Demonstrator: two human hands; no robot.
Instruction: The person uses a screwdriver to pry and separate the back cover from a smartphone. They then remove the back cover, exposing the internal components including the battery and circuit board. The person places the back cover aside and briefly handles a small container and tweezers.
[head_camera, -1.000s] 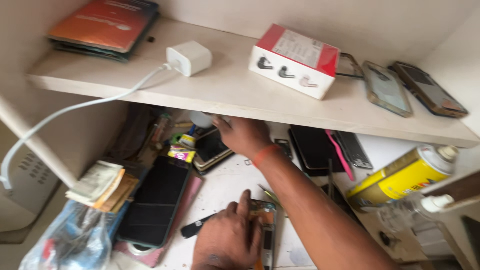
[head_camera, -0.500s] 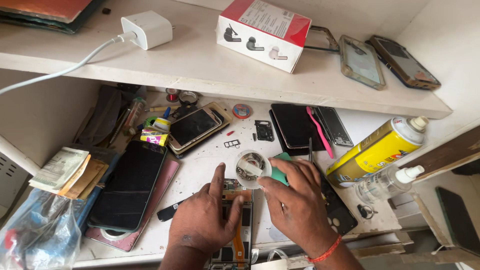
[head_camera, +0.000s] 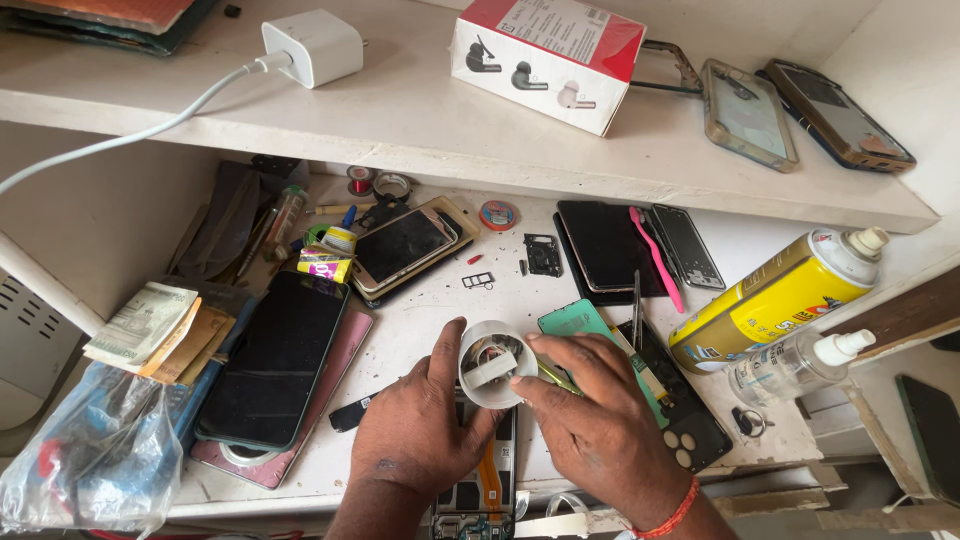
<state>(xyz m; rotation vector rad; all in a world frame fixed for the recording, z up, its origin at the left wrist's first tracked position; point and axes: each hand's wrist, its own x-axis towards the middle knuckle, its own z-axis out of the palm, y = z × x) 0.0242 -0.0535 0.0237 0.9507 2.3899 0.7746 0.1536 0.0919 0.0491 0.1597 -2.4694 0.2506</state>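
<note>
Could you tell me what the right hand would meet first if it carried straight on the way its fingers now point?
The right hand points up-left and already touches the small white round container, so that comes first. Beyond it, probably the left hand's thumb, though depth is unclear.

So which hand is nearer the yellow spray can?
Right. The right hand lies just left of the yellow spray can; the left hand is farther left, beyond the small white cup.
</note>
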